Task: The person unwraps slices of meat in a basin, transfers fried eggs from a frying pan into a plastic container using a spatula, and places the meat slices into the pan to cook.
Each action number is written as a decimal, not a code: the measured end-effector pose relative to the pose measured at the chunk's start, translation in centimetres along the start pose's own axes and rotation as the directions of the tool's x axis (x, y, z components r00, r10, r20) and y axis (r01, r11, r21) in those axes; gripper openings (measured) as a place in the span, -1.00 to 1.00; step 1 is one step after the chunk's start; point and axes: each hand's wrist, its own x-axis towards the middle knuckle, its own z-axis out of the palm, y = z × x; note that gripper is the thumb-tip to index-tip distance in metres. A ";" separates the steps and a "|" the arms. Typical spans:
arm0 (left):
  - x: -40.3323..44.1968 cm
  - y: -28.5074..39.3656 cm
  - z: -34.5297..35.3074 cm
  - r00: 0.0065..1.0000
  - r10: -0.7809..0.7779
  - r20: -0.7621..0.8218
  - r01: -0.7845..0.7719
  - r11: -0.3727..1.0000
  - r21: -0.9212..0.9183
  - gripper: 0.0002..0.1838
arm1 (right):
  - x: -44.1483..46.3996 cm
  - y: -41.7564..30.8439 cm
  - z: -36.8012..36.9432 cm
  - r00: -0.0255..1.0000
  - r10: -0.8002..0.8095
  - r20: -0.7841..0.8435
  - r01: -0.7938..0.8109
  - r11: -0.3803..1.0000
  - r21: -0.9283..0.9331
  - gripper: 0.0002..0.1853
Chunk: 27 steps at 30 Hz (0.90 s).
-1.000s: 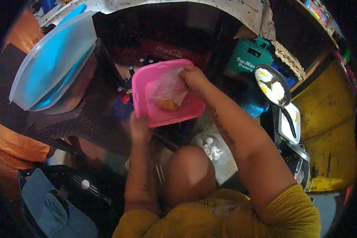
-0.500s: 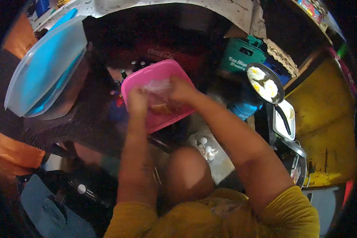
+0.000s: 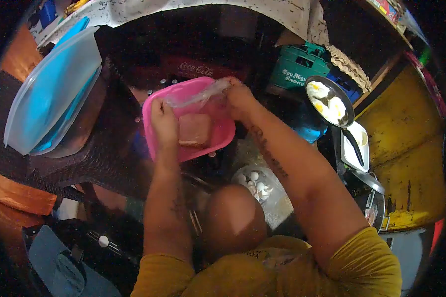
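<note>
Biggest stuff first: a yellow panel (image 3: 406,168) takes up the right side, and on the left there's a dark table (image 3: 15,153) with a clear tub (image 3: 91,54) on it. Something blue shows in or against that one, can't say which. Further back is a green crate (image 3: 293,72).

The pink tub (image 3: 225,131) is where the action is, right in front of the person; what it's resting on is hidden. Off to the right there's a pan (image 3: 341,90), its handle reaching over a white tray (image 3: 365,152).

Now the hands. Left hand (image 3: 164,121) is over the tub's left side, fingers curled in and, as far as I can tell, pinching one end of some clear plastic (image 3: 198,98). Right hand (image 3: 239,98) is at the opposite side with the other end bunched in its fingers. Exact fingertip placement is too murky to call.

So the step in hand, I'd say, is handling that plastic, stretched between both hands above the tub. Any move from here calls for a decent grip at both ends and not dragging it over the bread (image 3: 194,129), which lies on the tub's floor just below.

Smallest bits: fried eggs (image 3: 336,110) in the pan, and eggshells (image 3: 260,188) down by the knee.
</note>
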 end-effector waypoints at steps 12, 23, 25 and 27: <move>3.3 12.3 0.7 0.805 0.166 0.570 -0.087 0.983 -0.163 -0.82 | -3.0 -5.7 4.6 0.918 -0.044 0.395 0.185 0.926 -0.328 -0.39; -14.5 3.2 -10.3 0.944 -0.004 -0.330 0.192 0.820 0.540 -0.32 | -1.7 4.4 1.4 0.934 0.156 0.322 0.286 0.215 -0.934 -0.59; -16.2 1.5 -10.5 0.916 -0.252 -0.311 0.329 0.918 0.223 -0.31 | -2.7 3.1 0.9 0.949 0.078 0.305 0.271 0.291 -0.917 -0.64; -16.7 0.4 -10.7 0.647 -0.676 0.354 0.752 0.488 -0.442 -0.32 | -2.5 2.6 -1.0 0.964 -0.012 0.265 0.252 0.360 -0.898 -0.68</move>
